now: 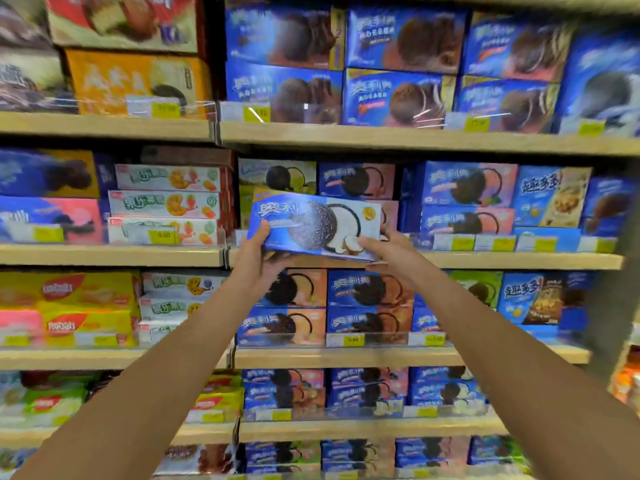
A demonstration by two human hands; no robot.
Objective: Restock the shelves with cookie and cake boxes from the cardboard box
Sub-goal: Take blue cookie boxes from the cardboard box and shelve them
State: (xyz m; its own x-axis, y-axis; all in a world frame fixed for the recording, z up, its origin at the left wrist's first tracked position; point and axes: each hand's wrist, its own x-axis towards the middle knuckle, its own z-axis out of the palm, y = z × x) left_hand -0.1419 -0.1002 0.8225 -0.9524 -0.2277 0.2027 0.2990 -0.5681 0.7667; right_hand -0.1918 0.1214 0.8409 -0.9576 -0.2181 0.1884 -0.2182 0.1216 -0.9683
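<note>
Both forearms (145, 393) reach up from the bottom corners and meet at mid-frame, where a blue cookie box (311, 225) sits between the two hands. Left hand (256, 261) has the lower left corner: thumb pressed on the printed front, fingers curled underneath. Right hand (388, 252) clamps the lower right end, thumb laid across the coconut picture on the front, the other fingers wrapped behind. So both hands are closed on the box, one at each end, and the box spans the gap between them.

Front face to the camera, big dark sandwich cookie in the middle, long side nearly level with the right end dipping a little. It is held in the air, just above the front edge of the second shelf (519, 260) from the top and in front of that shelf's stock; whether it touches anything behind, I cannot tell.

Behind it, just right, stacked pink-and-blue boxes (467, 202). To the left on the same level, three flat white-and-green boxes (166, 199) piled up. Yellow price tags (162, 235) line the shelf fronts. Much of the frame is blurred.
</note>
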